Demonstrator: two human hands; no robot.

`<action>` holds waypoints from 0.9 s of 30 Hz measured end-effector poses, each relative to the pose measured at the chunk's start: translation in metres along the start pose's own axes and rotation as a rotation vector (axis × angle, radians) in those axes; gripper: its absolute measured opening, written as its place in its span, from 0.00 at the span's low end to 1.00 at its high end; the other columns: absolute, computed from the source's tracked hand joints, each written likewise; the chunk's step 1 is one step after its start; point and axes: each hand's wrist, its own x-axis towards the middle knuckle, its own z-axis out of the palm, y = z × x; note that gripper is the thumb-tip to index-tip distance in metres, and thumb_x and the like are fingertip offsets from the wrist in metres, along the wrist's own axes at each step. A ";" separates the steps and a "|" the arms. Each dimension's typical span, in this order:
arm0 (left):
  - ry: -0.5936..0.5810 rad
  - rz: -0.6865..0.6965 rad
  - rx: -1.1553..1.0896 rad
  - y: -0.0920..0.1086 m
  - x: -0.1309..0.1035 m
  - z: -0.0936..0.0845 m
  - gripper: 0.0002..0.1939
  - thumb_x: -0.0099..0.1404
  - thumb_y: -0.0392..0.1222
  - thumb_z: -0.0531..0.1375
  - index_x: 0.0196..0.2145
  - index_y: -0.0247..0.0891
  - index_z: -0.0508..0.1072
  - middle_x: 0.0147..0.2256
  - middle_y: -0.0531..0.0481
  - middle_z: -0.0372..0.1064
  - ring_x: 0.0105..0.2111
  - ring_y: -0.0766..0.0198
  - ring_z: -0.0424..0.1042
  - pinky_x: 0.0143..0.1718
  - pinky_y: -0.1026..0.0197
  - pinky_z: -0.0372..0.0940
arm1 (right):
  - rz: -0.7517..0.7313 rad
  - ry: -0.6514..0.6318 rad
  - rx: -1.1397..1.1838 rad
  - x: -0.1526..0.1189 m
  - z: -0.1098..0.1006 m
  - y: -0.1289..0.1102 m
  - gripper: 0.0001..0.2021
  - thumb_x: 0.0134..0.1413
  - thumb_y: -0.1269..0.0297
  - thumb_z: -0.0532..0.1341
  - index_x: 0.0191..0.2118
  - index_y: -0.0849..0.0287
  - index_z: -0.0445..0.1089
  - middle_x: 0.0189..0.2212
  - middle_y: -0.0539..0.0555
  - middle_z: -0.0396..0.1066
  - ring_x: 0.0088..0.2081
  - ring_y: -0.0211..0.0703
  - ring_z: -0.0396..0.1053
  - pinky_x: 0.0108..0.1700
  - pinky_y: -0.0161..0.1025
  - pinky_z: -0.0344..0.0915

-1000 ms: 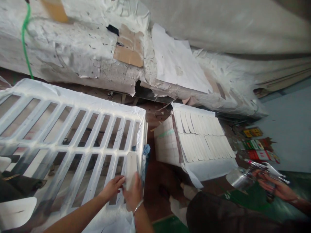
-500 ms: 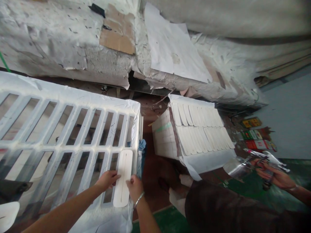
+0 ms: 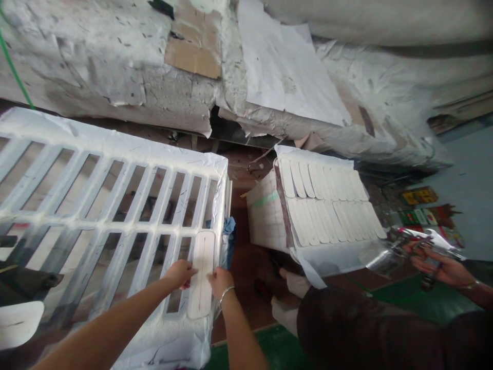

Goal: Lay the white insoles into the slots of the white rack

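A long white rounded panel (image 3: 202, 275) with a thin dark line down its middle lies across the right end of a white slatted frame (image 3: 119, 225). My left hand (image 3: 181, 275) pinches its left edge. At the opposite edge, my right hand (image 3: 221, 283), with a bracelet on the wrist, has its fingers closed on the panel. Both thumbs point toward the panel's middle. Part of another white panel (image 3: 19, 324) shows at the lower left.
Two rows of overlapping white panels (image 3: 327, 180) lie on a covered box to the right. Beyond it, a person's hand (image 3: 447, 267) holds a spray gun (image 3: 385, 254). A paper-covered bench (image 3: 292, 77) runs along the back.
The view has shifted slightly, so the frame, box and bench appear moved. Both my hands remain at the panel's edges. The other person's hand with the spray gun appears farther right.
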 end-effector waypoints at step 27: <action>0.388 0.525 0.720 0.025 -0.016 -0.019 0.36 0.56 0.43 0.62 0.60 0.30 0.56 0.61 0.36 0.47 0.62 0.47 0.44 0.61 0.44 0.42 | 0.000 -0.063 -0.305 0.000 -0.015 -0.015 0.11 0.53 0.60 0.58 0.32 0.59 0.76 0.34 0.58 0.77 0.38 0.46 0.74 0.36 0.35 0.63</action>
